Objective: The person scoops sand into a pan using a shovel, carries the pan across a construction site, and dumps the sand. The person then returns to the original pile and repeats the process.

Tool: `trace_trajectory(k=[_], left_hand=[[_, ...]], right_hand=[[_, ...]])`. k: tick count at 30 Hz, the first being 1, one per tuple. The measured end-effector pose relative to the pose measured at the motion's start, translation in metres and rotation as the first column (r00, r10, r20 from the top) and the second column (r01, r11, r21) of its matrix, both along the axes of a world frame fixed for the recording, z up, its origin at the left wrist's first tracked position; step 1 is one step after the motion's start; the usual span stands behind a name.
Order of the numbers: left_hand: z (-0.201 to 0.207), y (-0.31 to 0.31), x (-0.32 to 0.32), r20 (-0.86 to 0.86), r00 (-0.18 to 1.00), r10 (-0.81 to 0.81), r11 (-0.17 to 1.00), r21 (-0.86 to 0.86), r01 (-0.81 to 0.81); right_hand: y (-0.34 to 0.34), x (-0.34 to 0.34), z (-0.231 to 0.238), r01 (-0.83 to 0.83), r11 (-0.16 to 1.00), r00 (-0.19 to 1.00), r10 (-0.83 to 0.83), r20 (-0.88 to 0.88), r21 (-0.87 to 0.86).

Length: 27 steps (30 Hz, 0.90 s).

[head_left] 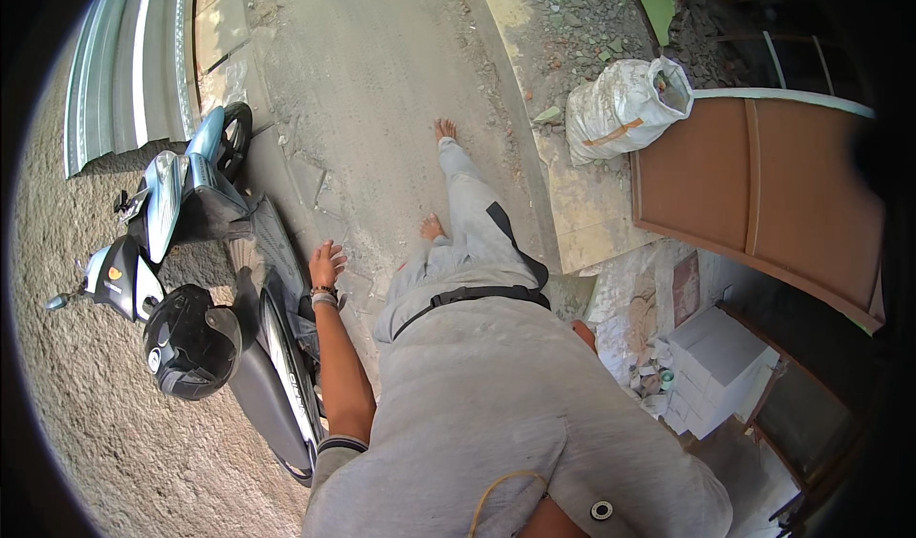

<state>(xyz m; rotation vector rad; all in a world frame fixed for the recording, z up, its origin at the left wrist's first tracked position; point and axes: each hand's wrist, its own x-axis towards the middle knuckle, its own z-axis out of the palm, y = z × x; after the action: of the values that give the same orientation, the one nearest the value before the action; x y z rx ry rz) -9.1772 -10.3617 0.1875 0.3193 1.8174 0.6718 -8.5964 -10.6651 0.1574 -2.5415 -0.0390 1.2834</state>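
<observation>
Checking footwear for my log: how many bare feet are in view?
2: the right foot ahead on the dusty road, and the left foot behind it, partly covered by the grey trousers.

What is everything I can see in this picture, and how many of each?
Scooter: 1, blue, white and black, left
Helmet: 1, black, on the scooter
Corrugated sheeting: one section, grey, upper left
Rough wall: 1, beige-brown, far left
Path: 1, grey, top centre
Sack: 1, white, upper right
Rubble: uncountable, greyish, upper right
Brown panel: 1, brown, right
Blocks: count unclear, white, lower right
Shirt: 1, grey, centre
Feet: 2, bare, on the path
Left hand: 1, bare, beside the scooter
</observation>
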Motion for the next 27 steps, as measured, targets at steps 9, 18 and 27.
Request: trace_trajectory(k=[9, 18, 27], left_hand=[[-0.022, 0.074, 0.023, 0.001, 0.990, 0.140, 0.843, -0.525, -0.119], [-0.012, 0.253, 0.049, 0.070, 0.978, 0.196, 0.935, -0.315, -0.165], [-0.033, 0.475, 0.033, 0.052, 0.995, 0.082, 0.964, -0.257, -0.066]], right_hand=[[0.271, 0.037, -0.024, 0.207, 0.977, 0.943, -0.213, -0.258, -0.051], [0.653, 0.031, 0.037, 0.067, 0.944, 0.968, 0.016, -0.250, 0.322], [0.853, 0.014, 0.037, -0.051, 0.875, 0.998, 0.059, -0.001, 0.482]])
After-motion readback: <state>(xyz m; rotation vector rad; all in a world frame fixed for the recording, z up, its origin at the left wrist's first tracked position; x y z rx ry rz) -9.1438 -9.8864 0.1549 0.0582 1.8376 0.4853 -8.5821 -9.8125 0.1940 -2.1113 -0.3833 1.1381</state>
